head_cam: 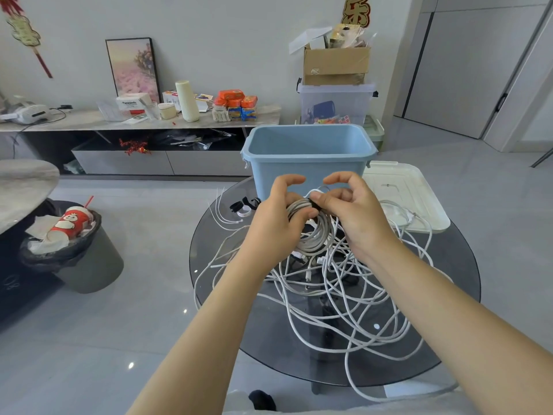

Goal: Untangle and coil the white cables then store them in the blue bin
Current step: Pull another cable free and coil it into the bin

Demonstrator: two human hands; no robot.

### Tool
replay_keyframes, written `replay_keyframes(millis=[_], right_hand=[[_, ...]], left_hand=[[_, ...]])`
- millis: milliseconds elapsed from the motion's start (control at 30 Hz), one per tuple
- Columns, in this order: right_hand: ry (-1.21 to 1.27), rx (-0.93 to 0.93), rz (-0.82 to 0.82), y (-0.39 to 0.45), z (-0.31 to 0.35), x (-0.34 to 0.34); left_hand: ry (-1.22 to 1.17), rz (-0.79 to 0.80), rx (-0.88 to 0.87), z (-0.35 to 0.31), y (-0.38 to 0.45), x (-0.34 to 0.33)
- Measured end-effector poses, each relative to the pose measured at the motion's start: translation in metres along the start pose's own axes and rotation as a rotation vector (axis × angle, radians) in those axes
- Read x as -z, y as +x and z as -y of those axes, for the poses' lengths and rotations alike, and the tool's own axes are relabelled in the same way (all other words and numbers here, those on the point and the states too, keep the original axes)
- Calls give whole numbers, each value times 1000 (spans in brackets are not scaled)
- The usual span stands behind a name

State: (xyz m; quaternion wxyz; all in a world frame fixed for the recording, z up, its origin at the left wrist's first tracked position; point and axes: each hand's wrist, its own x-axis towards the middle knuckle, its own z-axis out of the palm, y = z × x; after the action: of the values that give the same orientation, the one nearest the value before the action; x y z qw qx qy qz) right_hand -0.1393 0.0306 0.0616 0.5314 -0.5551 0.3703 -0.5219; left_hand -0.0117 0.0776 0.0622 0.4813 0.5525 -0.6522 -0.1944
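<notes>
My left hand (276,218) grips a coiled white cable (315,238), held just above the round glass table (227,259). My right hand (351,214) pinches a black strap (314,204) at the top of that coil. Under the coil, a tangle of loose white cables (344,301) spreads over the tabletop and hangs off its near edge. The blue bin (308,154) stands open and looks empty at the table's far side, right behind my hands.
The bin's white lid (407,190) lies to the right of the bin with a cable partly on it. White zip ties (221,214) and black-and-white straps (244,208) lie to the left. A full trash can (77,250) stands on the floor at left.
</notes>
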Motion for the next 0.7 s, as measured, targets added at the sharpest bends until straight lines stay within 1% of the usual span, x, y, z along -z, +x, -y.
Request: replay_keyframes(millis=[133,233,300,367,433,500,633,700], right_hand=[[-64,105,-1,-3,3,0],[-130,131,15,-5,5,1],[-246,160,19,-5,4,3],[-342,179,73,-2,6,8],[-291,157,196,-1,9,13],[-234,151,274,2,10,19],[-273,199,282,4,9,22],[-310,233,256,3,9,20]], left_hand=[[13,-45,-29,1,1,-2],[40,-67,-49,1,2,-3],[57,-75,-69,0,3,-3],[75,-89,-105,-1,3,-1],[106,-96,-151,-2,3,2],[157,-107,-185,-4,2,3],[198,-221,-256,-1,2,2],[206,-238,-276,0,3,2]])
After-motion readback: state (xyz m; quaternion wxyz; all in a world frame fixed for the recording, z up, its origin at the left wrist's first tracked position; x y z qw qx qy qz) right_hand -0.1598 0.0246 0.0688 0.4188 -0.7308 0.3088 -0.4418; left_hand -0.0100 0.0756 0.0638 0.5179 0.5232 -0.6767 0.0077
